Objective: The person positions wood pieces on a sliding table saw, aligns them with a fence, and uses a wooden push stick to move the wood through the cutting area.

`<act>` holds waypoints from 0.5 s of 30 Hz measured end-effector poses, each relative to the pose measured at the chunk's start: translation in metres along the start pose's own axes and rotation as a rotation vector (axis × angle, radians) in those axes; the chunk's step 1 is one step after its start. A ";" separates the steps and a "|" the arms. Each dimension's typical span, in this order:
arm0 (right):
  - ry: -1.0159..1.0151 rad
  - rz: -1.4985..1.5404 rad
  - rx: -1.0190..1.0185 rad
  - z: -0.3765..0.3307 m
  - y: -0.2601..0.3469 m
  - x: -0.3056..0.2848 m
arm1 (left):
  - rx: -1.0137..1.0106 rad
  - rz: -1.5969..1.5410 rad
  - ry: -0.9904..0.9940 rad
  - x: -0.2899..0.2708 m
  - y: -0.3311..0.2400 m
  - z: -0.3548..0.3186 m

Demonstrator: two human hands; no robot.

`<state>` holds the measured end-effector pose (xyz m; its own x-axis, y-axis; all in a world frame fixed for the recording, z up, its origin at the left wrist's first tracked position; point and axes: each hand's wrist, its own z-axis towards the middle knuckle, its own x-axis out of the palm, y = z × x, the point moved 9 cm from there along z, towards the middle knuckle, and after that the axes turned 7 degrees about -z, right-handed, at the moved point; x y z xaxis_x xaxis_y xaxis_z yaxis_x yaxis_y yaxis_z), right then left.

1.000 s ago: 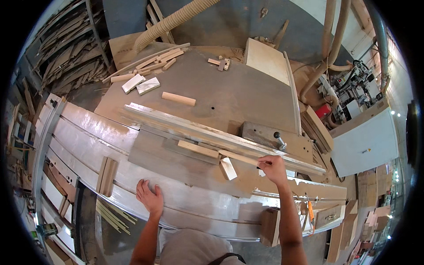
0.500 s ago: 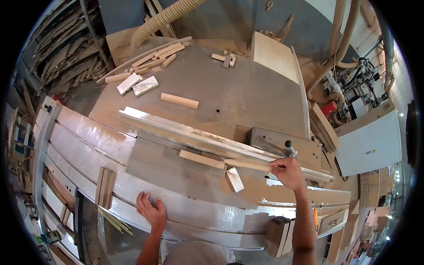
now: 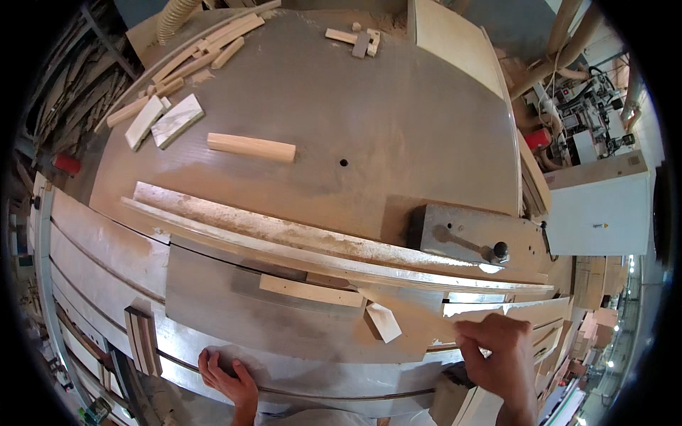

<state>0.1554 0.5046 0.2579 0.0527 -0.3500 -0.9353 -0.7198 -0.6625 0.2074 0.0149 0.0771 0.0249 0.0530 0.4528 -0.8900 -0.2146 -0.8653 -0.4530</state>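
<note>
a thin wooden panel [image 3: 415,319] lies flat on the saw's metal tabletop [image 3: 213,284], now drawn nearer its front edge; right hand [image 3: 501,355] fingers pinch its right end, left hand [image 3: 227,380] spreads flat on the front rail, short wood strip [image 3: 310,291] just behind.

The surface [image 3: 398,128] is dull grey-brown, dusted with pale tan sawdust along its near edge. A light yellowish wood block [image 3: 251,148] lies toward its left side, and two whitish offcuts [image 3: 165,121] with grey streaks sit near the far left corner. The sliding plate [image 3: 213,298] is brushed silver-grey. On it rest a pale cream strip [image 3: 311,290] and a small white wedge [image 3: 383,321]. The cabinet [image 3: 597,213] beyond the right edge is plain white.
</note>
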 end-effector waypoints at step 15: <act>0.044 -0.001 -0.053 0.016 0.010 -0.006 | -0.016 0.091 0.029 0.009 0.006 -0.002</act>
<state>0.1368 0.5102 0.2609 0.0841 -0.3772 -0.9223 -0.6822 -0.6965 0.2226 0.0163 0.0755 0.0142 0.0618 0.3658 -0.9286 -0.2046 -0.9060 -0.3705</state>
